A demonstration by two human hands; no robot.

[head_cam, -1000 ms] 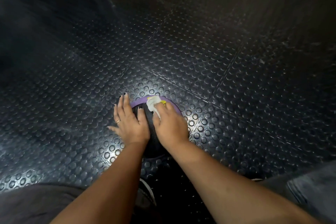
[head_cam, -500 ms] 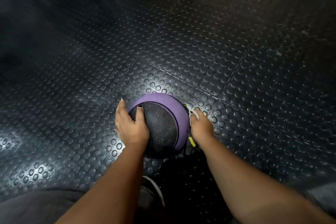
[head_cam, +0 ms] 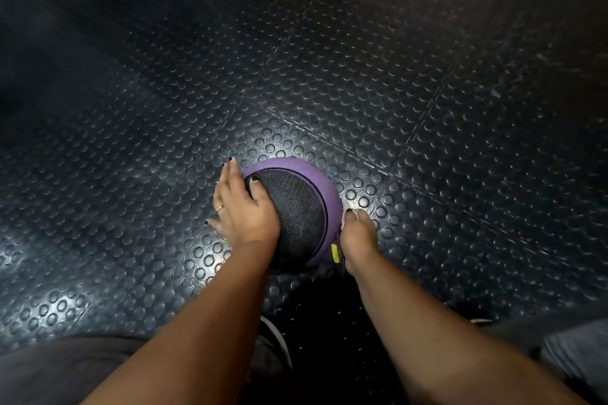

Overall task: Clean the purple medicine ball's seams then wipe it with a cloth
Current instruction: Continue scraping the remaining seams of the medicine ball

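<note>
The purple medicine ball [head_cam: 324,194] with a black textured panel rests on the studded floor in the middle of the head view. My left hand [head_cam: 243,210] lies flat on its left side, fingers spread, thumb on the black panel. My right hand [head_cam: 357,233] presses against the ball's right side, closed on a small white cloth [head_cam: 346,211] with a yellow patch that shows only at the fingertips and below the palm. The ball's lower right is hidden behind that hand.
Black rubber floor tiles [head_cam: 427,141] with raised round studs spread in every direction. My knees in grey fabric [head_cam: 575,348] sit at the bottom corners, and a shoe [head_cam: 274,345] shows between my forearms.
My right hand slid with the cloth from the ball's top down to its right side, uncovering the black panel. The left hand stayed on the left side.
</note>
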